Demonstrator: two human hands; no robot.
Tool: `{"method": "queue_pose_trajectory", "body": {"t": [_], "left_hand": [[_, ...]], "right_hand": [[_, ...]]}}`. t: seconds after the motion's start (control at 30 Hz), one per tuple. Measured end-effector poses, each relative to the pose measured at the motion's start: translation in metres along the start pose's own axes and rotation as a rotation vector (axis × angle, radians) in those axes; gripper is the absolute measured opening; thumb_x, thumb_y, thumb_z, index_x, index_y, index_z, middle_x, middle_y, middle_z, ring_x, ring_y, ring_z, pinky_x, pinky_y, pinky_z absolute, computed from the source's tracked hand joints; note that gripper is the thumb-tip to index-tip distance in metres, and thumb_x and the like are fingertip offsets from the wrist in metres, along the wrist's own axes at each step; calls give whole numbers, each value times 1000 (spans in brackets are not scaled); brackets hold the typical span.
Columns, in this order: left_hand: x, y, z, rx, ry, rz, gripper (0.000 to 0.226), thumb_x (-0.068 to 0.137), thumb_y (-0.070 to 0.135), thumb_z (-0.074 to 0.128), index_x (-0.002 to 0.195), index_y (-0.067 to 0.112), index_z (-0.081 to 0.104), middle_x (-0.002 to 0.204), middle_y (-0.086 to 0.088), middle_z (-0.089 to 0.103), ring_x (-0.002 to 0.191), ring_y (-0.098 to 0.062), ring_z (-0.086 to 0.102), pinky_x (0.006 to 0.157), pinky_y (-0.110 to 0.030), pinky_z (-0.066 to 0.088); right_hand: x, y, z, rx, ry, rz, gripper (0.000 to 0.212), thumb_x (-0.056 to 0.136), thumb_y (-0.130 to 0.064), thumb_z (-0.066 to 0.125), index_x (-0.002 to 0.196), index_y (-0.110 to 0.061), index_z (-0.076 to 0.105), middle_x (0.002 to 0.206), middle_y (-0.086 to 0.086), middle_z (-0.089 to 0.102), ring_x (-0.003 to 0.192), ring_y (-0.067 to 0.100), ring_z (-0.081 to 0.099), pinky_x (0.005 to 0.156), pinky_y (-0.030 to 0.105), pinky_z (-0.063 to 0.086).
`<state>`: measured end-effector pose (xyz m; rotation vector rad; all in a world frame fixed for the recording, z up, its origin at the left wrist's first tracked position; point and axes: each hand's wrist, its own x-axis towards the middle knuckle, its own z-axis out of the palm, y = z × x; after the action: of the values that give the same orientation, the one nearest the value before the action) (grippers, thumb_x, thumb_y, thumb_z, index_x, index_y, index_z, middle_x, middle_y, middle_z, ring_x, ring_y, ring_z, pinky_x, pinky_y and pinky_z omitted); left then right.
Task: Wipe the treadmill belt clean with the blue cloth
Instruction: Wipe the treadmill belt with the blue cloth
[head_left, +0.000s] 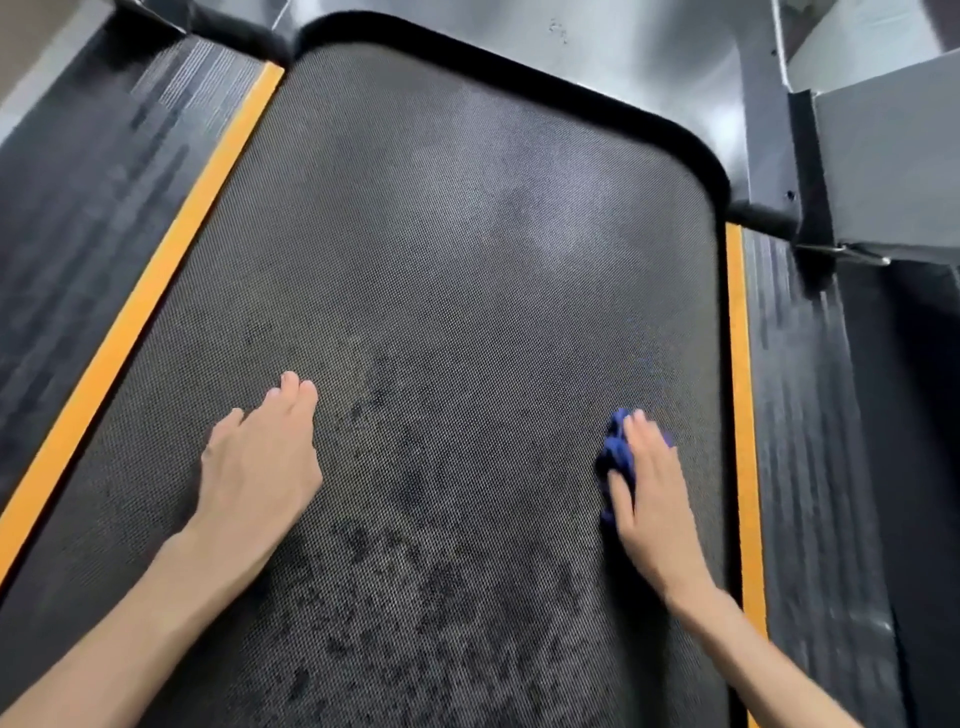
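Findings at this moment:

The person's right hand (652, 488) is lying flat, fingers straight and together. It is pressing the crumpled blue cloth (616, 451) down onto the dark, dimple-textured treadmill belt (441, 234). Nothing is curled round the cloth; it is being held by palm pressure only, and most of it is hidden beneath the hand, showing only along the thumb side.

The left hand (260, 457) is resting open on the belt, fingers extended, holding nothing. It appears to be serving as a brace.

The cloth is sitting near the belt's right edge, just beside the right orange edge stripe (740, 415) and well apart from the left orange edge stripe (130, 322).

The governing relation:
- The belt's long axis is running straight away from the person.
- The patch of darker mottled blotches (415, 587) is lying to the left of the cloth, between the two hands and towards the near end.
- The right hand is the one bearing the cloth, so a leftward sweep across the belt's width looks to be what the next stroke requires.

The task is judged to be in progress.
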<state>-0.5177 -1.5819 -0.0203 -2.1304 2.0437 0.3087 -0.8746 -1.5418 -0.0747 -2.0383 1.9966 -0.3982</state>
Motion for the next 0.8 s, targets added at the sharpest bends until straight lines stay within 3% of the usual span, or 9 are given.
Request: {"method": "queue_pose_trajectory", "body": {"t": [0.1,0.17,0.33,0.47,0.6,0.73,0.8], "left_hand": [[2,0,8,27,37,60,53,61,-3,71,112,-4,58,120,-23,59,80,-38,65,70,-46,52],[4,4,9,51,46,74,54,50,-7,74,101,-11,60,106,-30,62,65,-40,63,56,-43,52],[4,10,14,101,31,91,58,49,-8,70,104,-19,54,107,-40,56,71,-44,61,59,-47,51],[-1,10,12,101,-21,105,72,41,-8,75,107,-20,50,109,-42,53,74,-46,60,61,-48,50],[-2,8,7,80,-16,105,74,36,-8,79,105,-20,53,108,-40,56,69,-44,63,56,-44,51],[-1,4,12,55,7,114,68,43,-11,75,108,-18,54,110,-38,56,74,-45,65,52,-46,51],[-1,0,14,44,15,125,65,47,-12,72,110,-16,55,114,-35,57,85,-44,66,52,-47,52]], "right_hand": [[-27,5,-1,16,-73,-106,54,92,-25,37,143,-12,32,151,1,29,142,15,21,118,35,9],[-5,17,-6,18,-107,-155,52,92,-23,37,143,-14,31,150,3,30,141,15,22,118,35,8],[119,59,-28,81,29,150,53,88,-21,39,138,-2,40,145,18,36,139,33,26,115,49,14],[137,46,-20,88,118,279,56,85,-24,40,135,1,42,143,19,40,137,33,31,113,40,14],[45,-9,-4,39,8,-53,58,86,-30,44,141,-11,38,149,6,34,140,20,25,117,37,10],[-48,-46,7,-105,-314,-643,57,91,-34,50,143,-17,36,152,-1,29,142,14,21,117,37,14],[-38,-36,-1,-113,-356,-848,47,95,-33,47,139,-20,42,147,-5,39,138,10,30,115,32,19]]}}
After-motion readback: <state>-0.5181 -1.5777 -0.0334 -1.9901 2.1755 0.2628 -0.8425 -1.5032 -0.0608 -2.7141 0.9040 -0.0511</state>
